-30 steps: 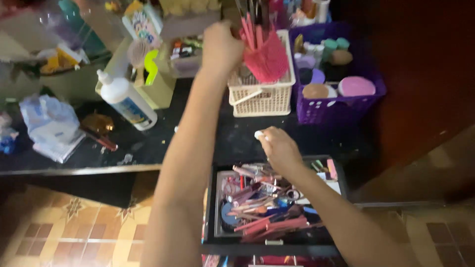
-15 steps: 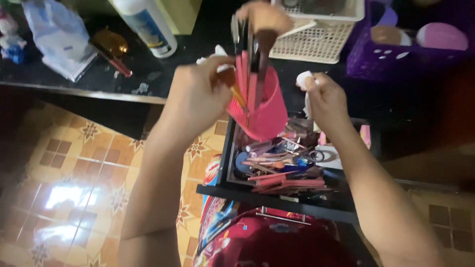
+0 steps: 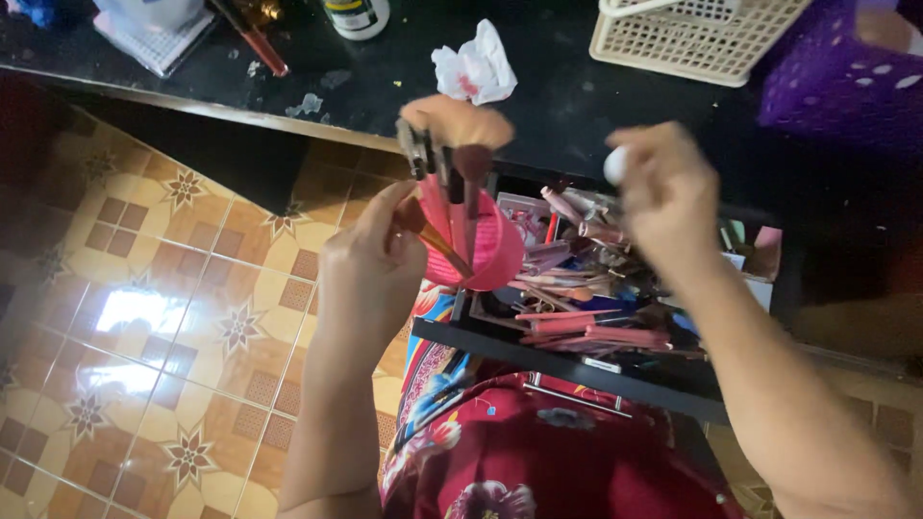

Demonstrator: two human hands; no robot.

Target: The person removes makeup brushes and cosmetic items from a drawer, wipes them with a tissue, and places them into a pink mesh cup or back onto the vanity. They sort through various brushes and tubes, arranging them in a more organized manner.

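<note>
Cup (image 3: 481, 252) pink, clamped in left hand (image 3: 370, 274) fingers; right hand (image 3: 668, 197) fingers pinching white ball (image 3: 615, 165)

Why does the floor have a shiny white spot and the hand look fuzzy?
Head view: a light glares off the glossy floor tiles; the right hand and brush tips are smeared by motion blur; the countertop is dim.

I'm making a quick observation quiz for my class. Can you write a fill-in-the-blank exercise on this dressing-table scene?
1. The left hand holds a ____ cup full of makeup brushes.
2. The right hand pinches a small ____ ball.
3. Below both hands, the open drawer is crammed with ____.
4. A crumpled tissue lies on the ____ countertop.

Missing words: pink; white; cosmetics; black
</note>
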